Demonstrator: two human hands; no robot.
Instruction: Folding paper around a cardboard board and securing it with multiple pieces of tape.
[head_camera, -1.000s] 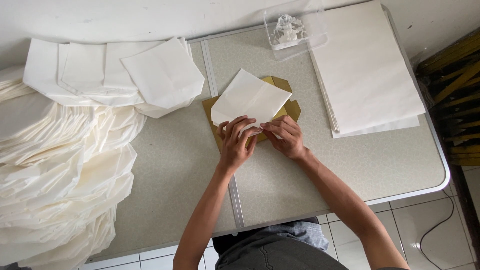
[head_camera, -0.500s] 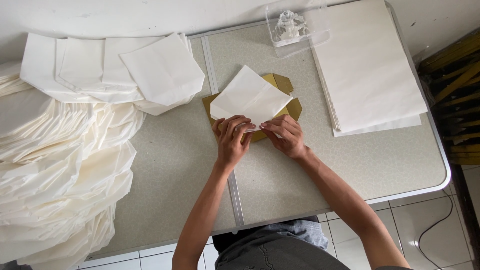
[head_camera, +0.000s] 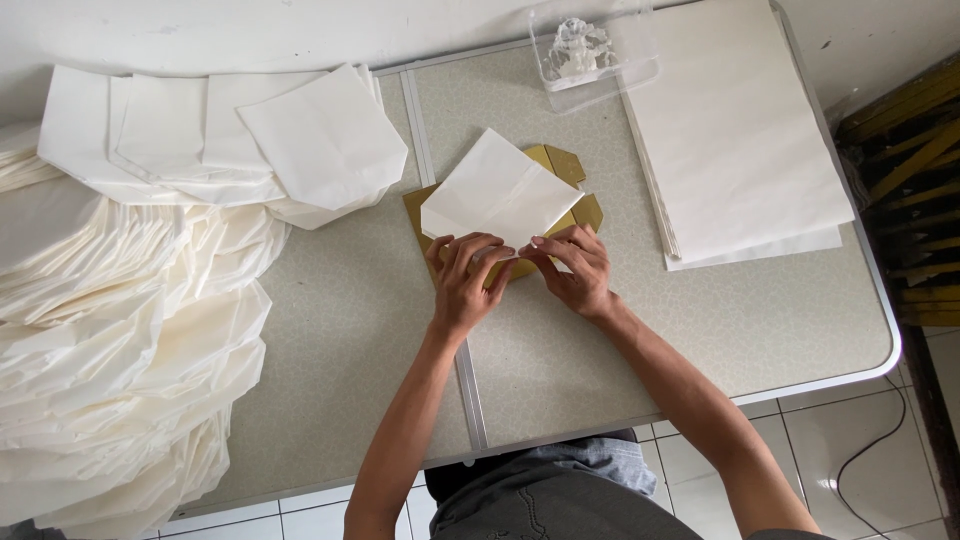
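A white sheet of paper (head_camera: 497, 193), thin and matte with a soft fold line across it, lies diamond-wise on a gold card template (head_camera: 580, 210) of stiff, slightly shiny board with clipped corners. Both rest near the middle of the speckled grey-beige tabletop (head_camera: 760, 320), just right of its metal seam.

The left hand (head_camera: 466, 283) is curled, fingers bent down and pinching the paper's near corner against the gold card. The right hand (head_camera: 572, 268) meets it from the other side, fingertips pressed on the same lower edge (thumb and forefinger closed on the paper).

To the right lies a flat stack of large white sheets (head_camera: 735, 130), square-cut and smooth. A clear plastic box (head_camera: 590, 50) with something crumpled and whitish inside stands at the far edge. Folded white pieces (head_camera: 250, 135) overlap at the far left, and a big heap of cream folded paper (head_camera: 110, 350), fanned in soft scalloped layers, spills over the left side.
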